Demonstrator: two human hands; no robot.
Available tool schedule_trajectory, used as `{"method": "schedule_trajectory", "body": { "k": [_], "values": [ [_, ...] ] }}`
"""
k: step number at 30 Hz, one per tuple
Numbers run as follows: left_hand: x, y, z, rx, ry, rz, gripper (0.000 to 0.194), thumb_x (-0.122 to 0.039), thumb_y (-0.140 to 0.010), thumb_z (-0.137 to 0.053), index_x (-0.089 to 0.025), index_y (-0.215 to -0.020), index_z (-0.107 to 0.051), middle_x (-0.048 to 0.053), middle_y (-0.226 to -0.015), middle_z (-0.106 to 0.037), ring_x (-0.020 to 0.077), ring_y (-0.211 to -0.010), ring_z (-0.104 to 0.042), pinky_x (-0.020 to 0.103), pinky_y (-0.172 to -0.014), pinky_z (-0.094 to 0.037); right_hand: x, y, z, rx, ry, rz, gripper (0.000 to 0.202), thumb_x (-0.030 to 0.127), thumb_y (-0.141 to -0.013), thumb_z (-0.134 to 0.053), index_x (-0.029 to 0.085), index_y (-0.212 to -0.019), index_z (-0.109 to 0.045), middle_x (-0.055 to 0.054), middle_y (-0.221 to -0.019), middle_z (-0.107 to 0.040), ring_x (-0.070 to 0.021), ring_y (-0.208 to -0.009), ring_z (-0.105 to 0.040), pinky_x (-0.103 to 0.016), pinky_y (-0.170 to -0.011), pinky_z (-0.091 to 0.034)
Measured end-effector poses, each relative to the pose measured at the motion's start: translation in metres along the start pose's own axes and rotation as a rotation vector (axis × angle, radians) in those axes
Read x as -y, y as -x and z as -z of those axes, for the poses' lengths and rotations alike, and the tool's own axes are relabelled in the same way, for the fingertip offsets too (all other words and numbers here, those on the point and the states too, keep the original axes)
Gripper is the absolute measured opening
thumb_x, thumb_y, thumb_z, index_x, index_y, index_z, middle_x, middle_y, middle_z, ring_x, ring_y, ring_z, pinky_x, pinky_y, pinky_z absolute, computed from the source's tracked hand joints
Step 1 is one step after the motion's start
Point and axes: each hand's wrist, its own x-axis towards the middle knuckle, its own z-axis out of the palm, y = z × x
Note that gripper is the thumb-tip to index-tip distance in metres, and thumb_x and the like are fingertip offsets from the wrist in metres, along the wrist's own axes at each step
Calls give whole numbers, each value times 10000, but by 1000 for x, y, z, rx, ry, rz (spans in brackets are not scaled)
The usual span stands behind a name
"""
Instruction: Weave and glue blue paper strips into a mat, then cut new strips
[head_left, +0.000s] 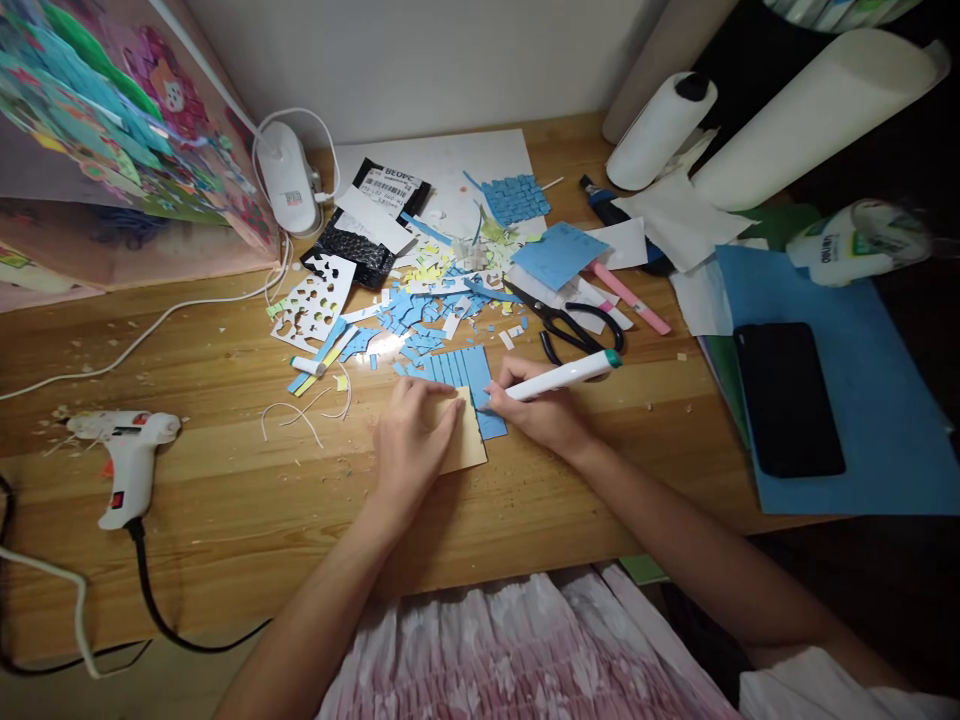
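Observation:
My right hand (544, 405) is closed round a white marker (566, 376) with a green end, its tip down at a blue sheet (491, 420). Dark parallel lines run across the left part of that sheet. Over the blue sheet lies a cream card (469, 445), its right edge beside the marker tip. My left hand (416, 435) presses on the card, thumb and fingers spread over it and the sheet. The small marker cap (307, 366) rests on the table to the left.
Blue and yellow paper scraps (420, 310) lie beyond my hands, near black scissors (559, 318) and a pink pen (630, 298). A glue gun (135, 460) is at the left. On the right, a black phone (789, 400) lies on blue sheets (892, 420).

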Motion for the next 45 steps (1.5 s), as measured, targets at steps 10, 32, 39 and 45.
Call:
{"method": "schedule_trajectory", "body": {
  "k": [10, 32, 39, 45],
  "values": [
    [-1, -1, -1, -5, -17, -3, 89, -277, -799, -613, -211, -858, -626, 7, -889, -593, 157, -832, -596, 276, -741, -440, -2, 3, 2, 78, -31, -78, 273, 209, -719, -581, 197, -535, -379, 67, -506, -351, -79, -468, -335, -230, -447, -231],
    [-2, 0, 1, 7, -20, -7, 83, -280, -807, -606, -215, -855, -625, 8, -884, -594, 157, -824, -591, 275, -716, -434, -8, 3, 4, 135, 48, 2, 280, 193, -663, -617, 199, -491, -396, 59, -485, -405, -100, -495, -421, -246, -516, -402],
    [-3, 0, 1, 15, -35, 5, 80, -280, -811, -597, -222, -857, -627, 14, -895, -602, 166, -818, -597, 283, -698, -433, -5, 4, 5, 163, 94, 33, 291, 214, -664, -629, 203, -483, -401, 49, -503, -403, -110, -517, -420, -272, -546, -424],
    [-4, 1, 4, 15, 15, 14, 79, -279, -815, -592, -219, -853, -626, 18, -892, -602, 168, -827, -590, 289, -726, -437, -6, 3, 9, 151, -134, -26, 285, 286, -732, -590, 206, -519, -419, 55, -492, -417, -98, -477, -406, -287, -558, -458]
  ]
}}
